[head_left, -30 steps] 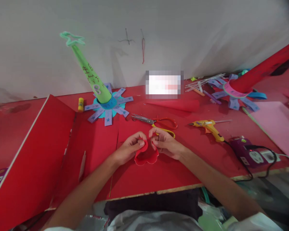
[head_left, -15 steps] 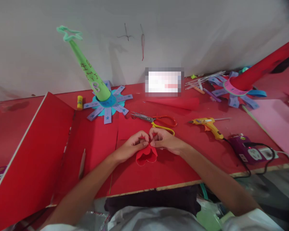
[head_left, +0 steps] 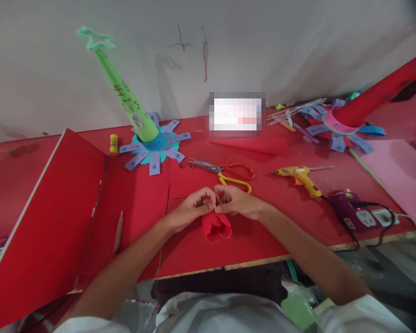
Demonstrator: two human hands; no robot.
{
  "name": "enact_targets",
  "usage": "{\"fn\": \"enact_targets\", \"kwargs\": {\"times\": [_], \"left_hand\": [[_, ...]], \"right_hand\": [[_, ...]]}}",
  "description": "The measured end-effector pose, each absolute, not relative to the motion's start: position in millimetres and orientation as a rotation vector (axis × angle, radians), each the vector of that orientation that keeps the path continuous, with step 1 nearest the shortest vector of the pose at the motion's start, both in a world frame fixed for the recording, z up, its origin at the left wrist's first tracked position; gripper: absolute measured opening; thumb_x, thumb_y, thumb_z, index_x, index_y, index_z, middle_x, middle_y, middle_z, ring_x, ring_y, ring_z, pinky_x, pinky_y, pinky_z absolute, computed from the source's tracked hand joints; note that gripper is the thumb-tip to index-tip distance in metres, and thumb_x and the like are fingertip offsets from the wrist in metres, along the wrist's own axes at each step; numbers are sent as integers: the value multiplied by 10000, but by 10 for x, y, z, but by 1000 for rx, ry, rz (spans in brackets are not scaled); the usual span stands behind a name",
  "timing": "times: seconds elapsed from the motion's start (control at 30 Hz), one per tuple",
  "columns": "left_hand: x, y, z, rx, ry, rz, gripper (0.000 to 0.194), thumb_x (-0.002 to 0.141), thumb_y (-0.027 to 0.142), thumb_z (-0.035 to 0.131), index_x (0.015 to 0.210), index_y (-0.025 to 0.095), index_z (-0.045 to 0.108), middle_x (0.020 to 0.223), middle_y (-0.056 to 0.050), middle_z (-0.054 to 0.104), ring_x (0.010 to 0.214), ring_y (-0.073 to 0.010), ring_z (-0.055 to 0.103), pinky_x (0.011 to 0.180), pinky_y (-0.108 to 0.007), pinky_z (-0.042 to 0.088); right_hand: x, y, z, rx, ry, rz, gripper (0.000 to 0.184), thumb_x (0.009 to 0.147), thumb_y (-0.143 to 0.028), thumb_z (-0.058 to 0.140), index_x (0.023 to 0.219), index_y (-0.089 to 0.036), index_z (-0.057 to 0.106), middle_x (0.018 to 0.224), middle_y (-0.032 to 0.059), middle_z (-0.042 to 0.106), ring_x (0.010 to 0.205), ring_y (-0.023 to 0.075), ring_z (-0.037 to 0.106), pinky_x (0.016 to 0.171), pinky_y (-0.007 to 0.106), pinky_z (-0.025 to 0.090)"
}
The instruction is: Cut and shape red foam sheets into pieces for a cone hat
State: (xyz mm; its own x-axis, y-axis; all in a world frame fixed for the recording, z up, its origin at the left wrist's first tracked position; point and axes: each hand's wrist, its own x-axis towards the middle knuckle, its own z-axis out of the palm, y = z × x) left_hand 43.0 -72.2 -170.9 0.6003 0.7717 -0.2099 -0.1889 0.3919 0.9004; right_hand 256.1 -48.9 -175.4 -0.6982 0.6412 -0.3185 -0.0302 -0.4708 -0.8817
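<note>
Curled red paper [head_left: 208, 227], two-handed pinch
Your left hand [head_left: 193, 209] and right hand [head_left: 237, 202] nip its top, fingertips basically meeting — it's near the worktop's [head_left: 260, 247] front edge, scissors [head_left: 235, 181] just beyond.

Dim light, soft shadows on the wall [head_left: 249, 51], corners seemingly blurred.

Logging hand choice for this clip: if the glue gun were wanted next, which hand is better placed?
Right, I'd judge: the right hand is nearer the yellow glue gun, which lies on that side; the left hand is farther off. Both are at the red paper.
</note>
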Motion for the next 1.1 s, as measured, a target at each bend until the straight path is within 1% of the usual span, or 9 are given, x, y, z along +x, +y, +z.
{"fn": "enact_targets", "kwargs": {"times": [0.13, 0.33, 0.47, 0.6, 0.8, 0.87, 0.93, 1.0, 1.1], "left_hand": [[440, -738, -1702, 860, 695, 661, 453, 836, 467, 923, 930, 186, 581, 817, 23, 593, 694, -94, 519, 644, -213, 349], [458, -749, -1757, 788, 720, 661, 492, 788, 451, 962, 906, 192, 561, 762, 38, 575, 640, -79, 515, 600, -195, 354], [468, -754, -1771, 798, 714, 660, 528, 769, 484, 972, 912, 194, 555, 776, 41, 573, 630, -69, 492, 577, -190, 332], [474, -745, -1736, 835, 715, 662, 525, 759, 472, 981, 911, 188, 566, 748, 45, 580, 625, -67, 502, 587, -183, 349], [461, -731, -1716, 838, 720, 682, 485, 746, 413, 995, 918, 179, 606, 726, 42, 608, 630, -69, 533, 594, -176, 372], [456, -732, -1718, 829, 720, 686, 479, 747, 404, 996, 927, 179, 614, 719, 44, 613, 620, -68, 537, 584, -173, 373], [451, -731, -1719, 802, 720, 692, 478, 752, 399, 996, 953, 184, 619, 735, 41, 633, 630, -73, 568, 593, -171, 403], [446, -724, -1723, 762, 722, 722, 473, 760, 384, 995, 981, 188, 625, 741, 44, 643, 639, -75, 592, 611, -168, 437], [435, -700, -1737, 693, 728, 800, 459, 771, 364, 992, 1018, 188, 647, 707, 63, 622, 623, -66, 596, 626, -162, 475]], "right_hand": [[2559, -489, -1737, -914, -1303, 2203, 631, 674, -570, 1007, 883, -215, 529, 601, -114, 533, 471, 37, 356, 427, 160, 252], [2561, -489, -1736, -903, -1285, 2249, 649, 681, -594, 996, 893, -233, 500, 534, -141, 487, 425, 33, 306, 401, 155, 199], [2568, -496, -1706, -942, -1277, 2243, 649, 666, -572, 1010, 889, -225, 510, 560, -141, 486, 438, 27, 313, 406, 149, 216], [2571, -499, -1687, -950, -1280, 2219, 645, 663, -567, 1013, 878, -217, 517, 598, -124, 517, 458, 26, 330, 411, 149, 229], [2580, -486, -1706, -891, -1223, 2264, 622, 716, -574, 987, 916, -225, 512, 617, -109, 579, 436, 19, 291, 406, 157, 192], [2582, -485, -1709, -873, -1221, 2270, 601, 743, -575, 972, 921, -228, 515, 583, -122, 546, 428, 22, 263, 405, 161, 175], [2580, -489, -1705, -870, -1205, 2255, 575, 781, -612, 934, 933, -228, 533, 566, -127, 504, 427, 30, 249, 405, 168, 159], [2573, -496, -1695, -892, -1159, 2196, 559, 826, -671, 873, 951, -223, 562, 599, -108, 513, 443, 40, 277, 413, 174, 170], [2565, -504, -1669, -927, -1076, 2113, 581, 846, -743, 808, 1009, -223, 606, 705, -55, 610, 495, 64, 383, 434, 179, 232]]}}
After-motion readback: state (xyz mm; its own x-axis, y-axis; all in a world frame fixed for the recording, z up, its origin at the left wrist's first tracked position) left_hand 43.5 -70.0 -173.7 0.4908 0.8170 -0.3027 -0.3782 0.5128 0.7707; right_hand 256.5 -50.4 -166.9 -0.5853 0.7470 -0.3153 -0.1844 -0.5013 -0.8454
